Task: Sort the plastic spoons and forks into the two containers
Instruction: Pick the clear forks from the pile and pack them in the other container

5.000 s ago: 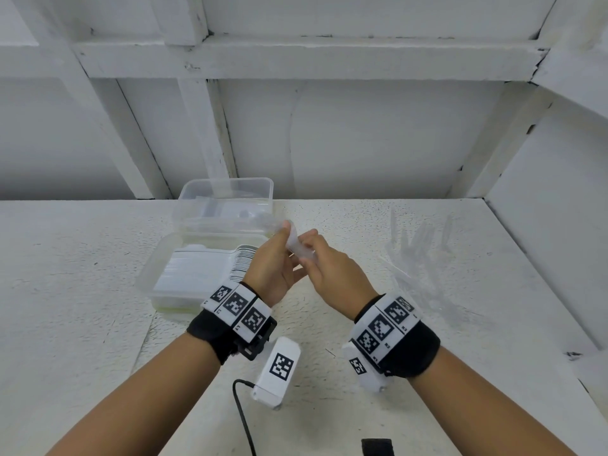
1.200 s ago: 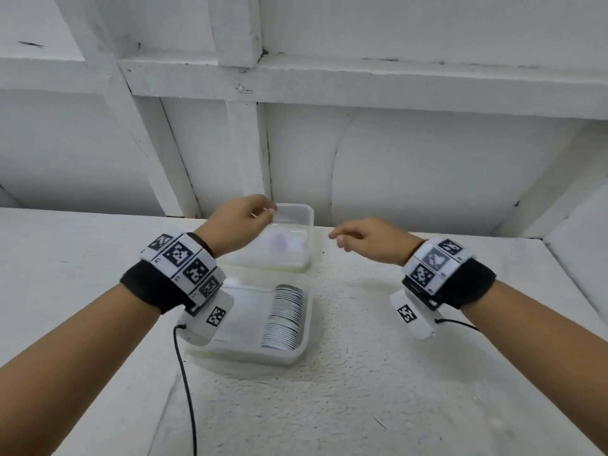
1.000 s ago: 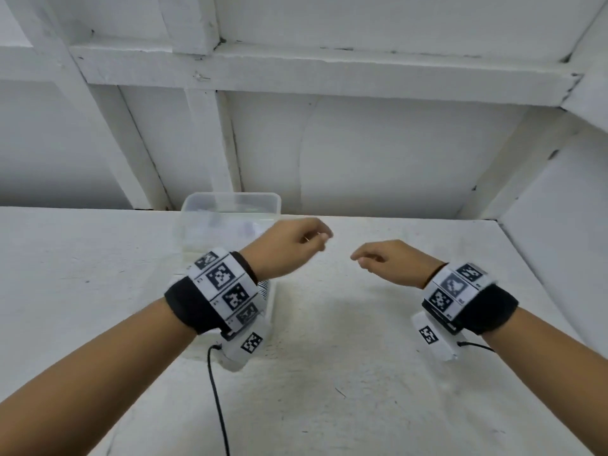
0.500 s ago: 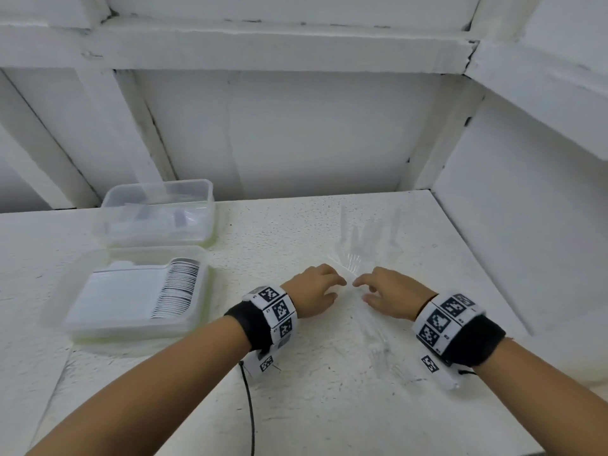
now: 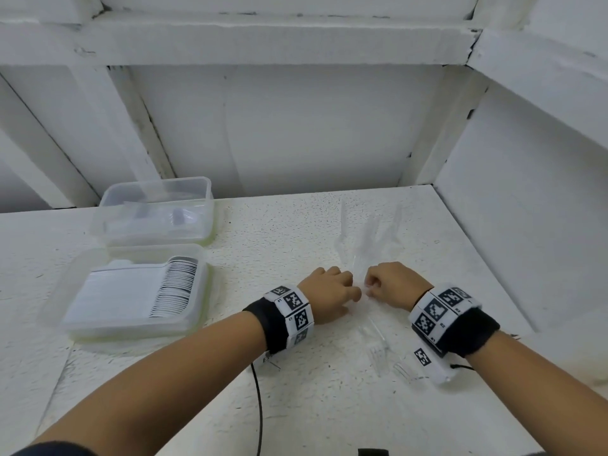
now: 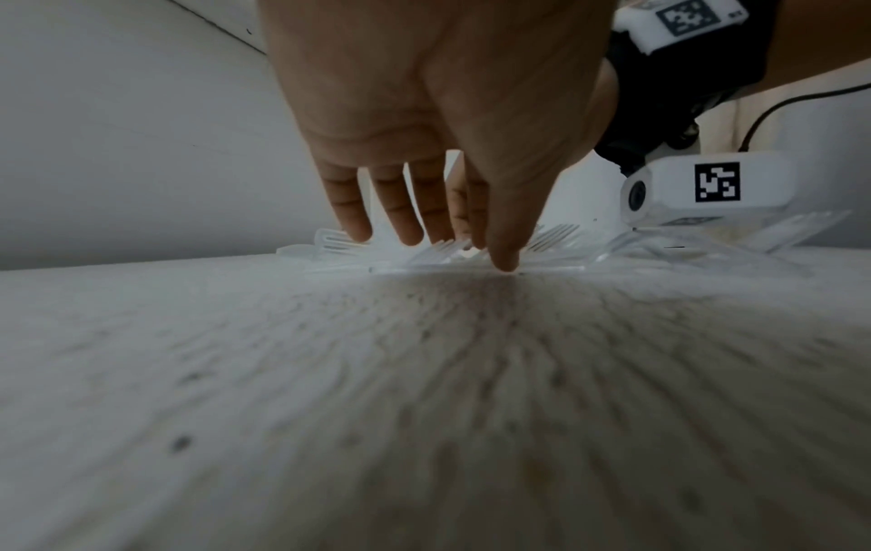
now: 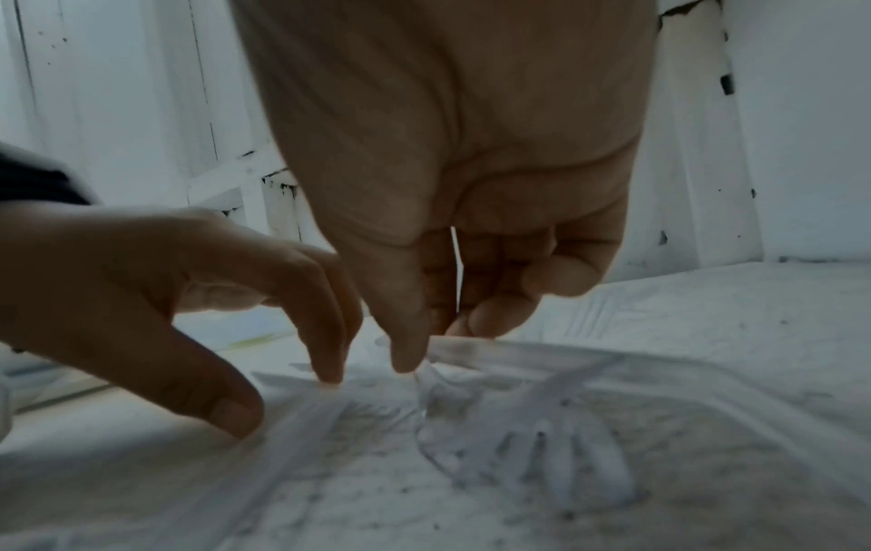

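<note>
While both hands were low on the white table (image 5: 296,406), the head view showed the clear plastic forks (image 5: 368,238) scattered by the right wall, and two containers (image 5: 138,291) at the left. From the left wrist, the left hand (image 6: 438,123) touched the table, fingers extended. From the right wrist, the right hand (image 7: 452,167) pinched one fork handle (image 7: 476,348).

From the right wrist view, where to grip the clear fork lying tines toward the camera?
Take the clear fork by its handle, pinching the thin edges from above. It lies flat on the table among other clear cutlery, so the flat tines give little to hold.
</note>
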A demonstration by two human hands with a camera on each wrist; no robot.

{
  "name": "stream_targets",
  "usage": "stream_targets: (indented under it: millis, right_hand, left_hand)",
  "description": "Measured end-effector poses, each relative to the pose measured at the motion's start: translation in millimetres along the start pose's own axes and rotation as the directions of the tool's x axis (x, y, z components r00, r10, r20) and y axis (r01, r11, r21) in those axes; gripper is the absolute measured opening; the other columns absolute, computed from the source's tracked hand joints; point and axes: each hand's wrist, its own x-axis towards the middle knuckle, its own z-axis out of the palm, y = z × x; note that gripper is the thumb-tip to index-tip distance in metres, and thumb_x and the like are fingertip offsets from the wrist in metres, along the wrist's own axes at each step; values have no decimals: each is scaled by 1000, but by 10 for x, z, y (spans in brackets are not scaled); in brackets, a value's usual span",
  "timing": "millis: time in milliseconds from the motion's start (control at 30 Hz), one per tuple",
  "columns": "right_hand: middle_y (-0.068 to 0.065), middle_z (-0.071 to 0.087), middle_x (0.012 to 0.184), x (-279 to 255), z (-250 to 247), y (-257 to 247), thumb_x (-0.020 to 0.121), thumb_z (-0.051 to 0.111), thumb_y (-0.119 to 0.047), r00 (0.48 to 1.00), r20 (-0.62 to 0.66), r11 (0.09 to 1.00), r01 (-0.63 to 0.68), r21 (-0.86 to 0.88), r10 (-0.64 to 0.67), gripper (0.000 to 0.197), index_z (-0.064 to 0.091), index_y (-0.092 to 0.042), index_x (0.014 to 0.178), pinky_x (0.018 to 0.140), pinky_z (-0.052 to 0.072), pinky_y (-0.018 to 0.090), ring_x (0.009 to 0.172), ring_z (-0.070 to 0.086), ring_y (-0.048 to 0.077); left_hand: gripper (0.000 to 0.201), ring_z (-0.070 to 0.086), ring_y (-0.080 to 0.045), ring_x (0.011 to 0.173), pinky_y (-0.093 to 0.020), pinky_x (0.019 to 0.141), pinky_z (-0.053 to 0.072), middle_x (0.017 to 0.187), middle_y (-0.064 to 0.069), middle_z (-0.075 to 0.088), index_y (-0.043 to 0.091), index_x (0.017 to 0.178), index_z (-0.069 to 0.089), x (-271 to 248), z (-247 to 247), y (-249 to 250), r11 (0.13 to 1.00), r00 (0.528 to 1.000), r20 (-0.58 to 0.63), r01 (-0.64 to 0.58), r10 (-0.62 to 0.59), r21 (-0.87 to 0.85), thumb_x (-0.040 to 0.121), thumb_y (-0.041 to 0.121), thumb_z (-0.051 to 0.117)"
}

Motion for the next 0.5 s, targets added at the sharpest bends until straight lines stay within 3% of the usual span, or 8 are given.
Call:
stream_targets:
  millis: [167, 300, 400, 500]
  right_hand:
    - [1, 61, 98, -57, -184, -10, 89, 59, -22, 995, -95, 994, 39, 99, -30, 11, 64, -15, 95, 79, 45, 25, 90, 57, 16]
    - [-2, 53, 70, -203, -479, -81, 86, 61, -22, 970, -244, 944, 94, 315, -15, 9, 58, -16, 81, 58, 36, 20, 66, 48, 12]
    - [-4, 51, 69, -317, -673, -167, 88, 55, -17, 945, -326, 898, 149, 413, -7, 11, 53, -16, 78, 55, 34, 17, 61, 45, 9]
    - [0, 55, 72, -368, -760, -232, 89, 50, -12, 900, -433, 820, 218, 530, 41, 11, 48, -14, 78, 54, 45, 19, 60, 56, 13]
  left_hand:
    - [28, 43, -25, 111, -32, 83, 31, 122, -4, 50, 16, 120, 55, -106, -24, -104, 999, 998, -47, -36, 37, 24, 98, 23, 39]
    - [28, 48, -27, 109, -33, 84, 38, 121, -8, 51, 10, 122, 53, -250, -27, -228, 999, 999, 4, -32, 33, -36, 98, 15, 39]
    - [29, 54, -26, 104, -30, 82, 39, 119, -6, 55, 13, 123, 52, -383, -52, -285, 997, 999, 32, 7, -4, -81, 97, 19, 40]
    - [27, 58, -25, 94, -29, 77, 40, 109, -6, 62, 13, 114, 54, -422, -84, -306, 995, 998, 15, 60, -59, -83, 98, 29, 39]
